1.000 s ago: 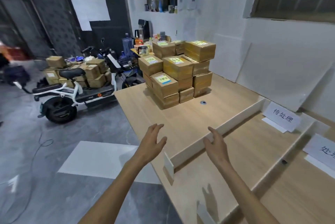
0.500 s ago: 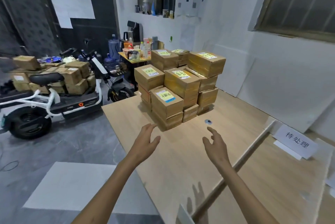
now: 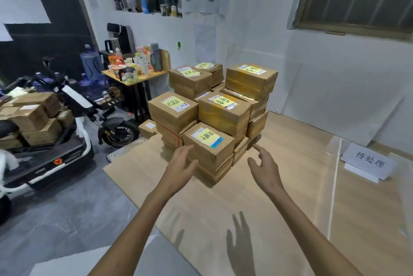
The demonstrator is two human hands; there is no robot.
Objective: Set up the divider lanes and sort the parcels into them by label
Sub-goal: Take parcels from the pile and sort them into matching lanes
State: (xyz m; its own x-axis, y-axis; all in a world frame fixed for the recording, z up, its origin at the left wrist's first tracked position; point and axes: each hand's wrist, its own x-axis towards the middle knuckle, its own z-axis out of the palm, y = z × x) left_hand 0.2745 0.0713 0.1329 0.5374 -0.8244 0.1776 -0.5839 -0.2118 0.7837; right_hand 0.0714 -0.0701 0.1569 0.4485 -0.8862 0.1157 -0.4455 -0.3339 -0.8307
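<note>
A stack of brown cardboard parcels (image 3: 223, 115) with yellow handwritten labels stands on the wooden table (image 3: 279, 197). The nearest parcel (image 3: 209, 145) sits at the stack's front corner. My left hand (image 3: 181, 166) is open, its fingers close by that parcel's left side. My right hand (image 3: 264, 165) is open too, held in the air right of the same parcel, apart from it. A thin divider board (image 3: 335, 186) runs along the table at the right. A white lane sign (image 3: 368, 164) stands beyond it.
An electric scooter (image 3: 44, 141) loaded with more boxes is parked on the floor at the left. Behind the stack stands a small table (image 3: 134, 74) crowded with bottles and cups. A white wall closes off the table's far side.
The view has swung left and closer to the parcel stack. Both hands have moved forward from the divider board up to the nearest parcel, still open.
</note>
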